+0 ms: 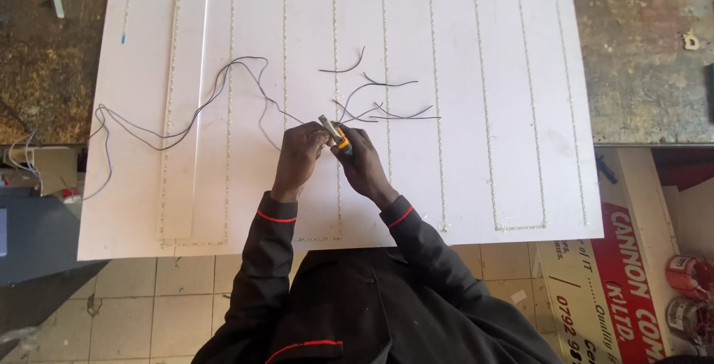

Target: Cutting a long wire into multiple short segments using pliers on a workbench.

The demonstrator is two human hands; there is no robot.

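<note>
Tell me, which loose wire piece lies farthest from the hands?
The short curved wire piece lying alone, highest on the white board. The other cut pieces cluster just above the left hand and right hand.

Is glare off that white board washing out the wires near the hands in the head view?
Head view: even daylight, mild glare only; the white panel board stays readable, thin dark wires crisp, the left hand and right hand sharp, the yellow-handled tool small.

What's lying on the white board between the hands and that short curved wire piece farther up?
In the head view, several loose cut wire pieces lie between the hands and the short curved wire, on the white board.
</note>
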